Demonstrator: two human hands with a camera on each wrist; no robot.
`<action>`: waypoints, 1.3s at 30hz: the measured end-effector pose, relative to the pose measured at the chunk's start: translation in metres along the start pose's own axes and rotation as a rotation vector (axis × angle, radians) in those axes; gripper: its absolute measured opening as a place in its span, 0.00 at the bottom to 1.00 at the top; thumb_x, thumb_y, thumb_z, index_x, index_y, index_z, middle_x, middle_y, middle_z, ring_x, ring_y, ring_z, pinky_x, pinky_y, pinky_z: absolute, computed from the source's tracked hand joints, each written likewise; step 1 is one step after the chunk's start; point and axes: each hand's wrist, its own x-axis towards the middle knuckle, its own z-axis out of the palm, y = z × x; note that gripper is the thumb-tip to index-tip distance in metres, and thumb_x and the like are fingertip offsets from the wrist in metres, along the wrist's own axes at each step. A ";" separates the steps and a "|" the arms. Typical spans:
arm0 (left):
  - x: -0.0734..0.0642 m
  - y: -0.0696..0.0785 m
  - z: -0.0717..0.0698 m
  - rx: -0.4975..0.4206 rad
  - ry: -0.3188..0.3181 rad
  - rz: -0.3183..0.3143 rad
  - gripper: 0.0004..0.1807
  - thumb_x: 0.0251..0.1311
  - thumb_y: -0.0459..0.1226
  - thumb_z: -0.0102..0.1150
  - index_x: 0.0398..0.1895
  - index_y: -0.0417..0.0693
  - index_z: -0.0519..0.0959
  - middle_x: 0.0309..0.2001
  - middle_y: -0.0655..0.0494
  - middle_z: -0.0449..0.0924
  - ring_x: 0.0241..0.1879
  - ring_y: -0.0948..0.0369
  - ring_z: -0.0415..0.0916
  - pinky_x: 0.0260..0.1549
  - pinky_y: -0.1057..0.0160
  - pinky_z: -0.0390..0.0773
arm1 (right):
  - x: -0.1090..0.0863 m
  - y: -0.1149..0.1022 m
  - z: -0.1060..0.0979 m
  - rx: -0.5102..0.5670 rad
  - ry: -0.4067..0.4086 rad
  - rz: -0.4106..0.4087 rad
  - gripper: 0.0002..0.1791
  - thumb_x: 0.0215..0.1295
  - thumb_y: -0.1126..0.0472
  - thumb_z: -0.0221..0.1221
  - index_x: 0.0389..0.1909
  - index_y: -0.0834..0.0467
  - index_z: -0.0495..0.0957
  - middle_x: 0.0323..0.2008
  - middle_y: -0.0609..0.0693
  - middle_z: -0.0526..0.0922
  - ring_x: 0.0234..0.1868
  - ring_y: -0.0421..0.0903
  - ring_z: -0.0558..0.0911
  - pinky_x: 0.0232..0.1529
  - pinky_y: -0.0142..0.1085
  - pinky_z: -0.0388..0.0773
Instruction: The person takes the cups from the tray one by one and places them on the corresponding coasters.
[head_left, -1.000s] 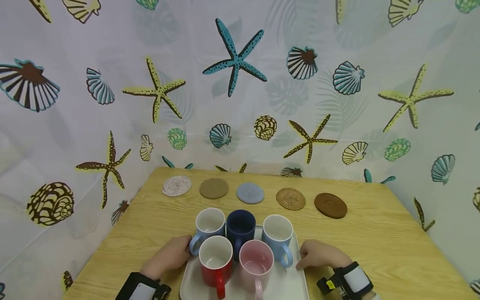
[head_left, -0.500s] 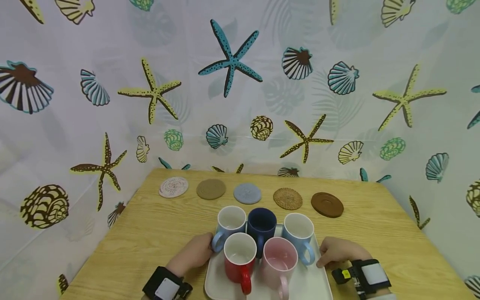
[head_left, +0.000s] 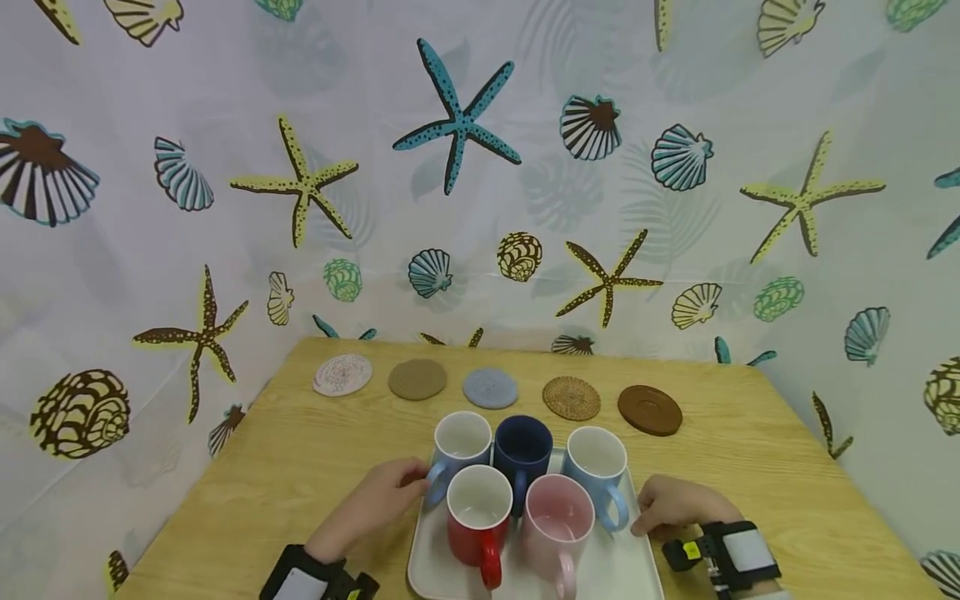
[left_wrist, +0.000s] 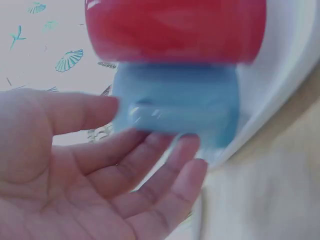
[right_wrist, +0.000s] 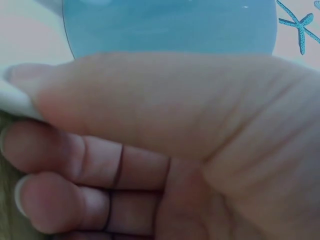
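Note:
A white tray (head_left: 609,577) carries several mugs. My left hand (head_left: 386,496) is beside the tray's left rim, fingertips right at the handle of a light blue mug (head_left: 463,442). In the left wrist view its fingers are loosely spread with the thumb apart, close below that mug's handle (left_wrist: 170,117). My right hand (head_left: 675,504) grips the tray's right rim, thumb on top and fingers curled underneath, close to a second light blue mug (head_left: 596,454). In front stand a red mug (head_left: 472,542) and a pink mug (head_left: 551,537). A dark blue mug (head_left: 522,446) is between the light blue ones.
Along the back of the wooden table (head_left: 300,433) lie a whitish coaster (head_left: 342,375), a tan one, a grey-blue coaster (head_left: 490,388), a woven coaster (head_left: 572,397) and a brown coaster (head_left: 650,410). Behind hangs a curtain (head_left: 480,208) with shells and starfish.
The tray with the mugs shifted right across the table, then stopped. My left hand has let go of the rim and loosened its fingers near the mug handle. My right hand keeps its grip.

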 end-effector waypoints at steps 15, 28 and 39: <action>0.018 -0.010 0.028 -0.450 0.141 -0.142 0.22 0.61 0.48 0.53 0.36 0.34 0.79 0.27 0.55 0.77 0.29 0.62 0.73 0.28 0.62 0.79 | 0.000 0.001 0.002 0.004 0.025 0.076 0.11 0.46 0.57 0.67 0.19 0.60 0.78 0.13 0.45 0.69 0.17 0.40 0.65 0.21 0.30 0.60; 0.020 -0.002 -0.007 -0.445 0.388 -0.154 0.21 0.57 0.49 0.57 0.34 0.38 0.82 0.27 0.49 0.81 0.29 0.61 0.78 0.30 0.61 0.83 | 0.002 0.003 0.003 0.007 0.024 0.079 0.11 0.46 0.56 0.67 0.20 0.59 0.78 0.13 0.45 0.69 0.17 0.40 0.65 0.21 0.29 0.60; 0.041 -0.030 -0.084 -0.314 0.681 -0.115 0.26 0.60 0.53 0.52 0.37 0.37 0.82 0.29 0.47 0.81 0.27 0.63 0.79 0.30 0.66 0.82 | 0.002 -0.001 0.002 -0.002 0.028 0.069 0.11 0.46 0.56 0.67 0.20 0.59 0.79 0.13 0.46 0.69 0.17 0.41 0.66 0.22 0.30 0.61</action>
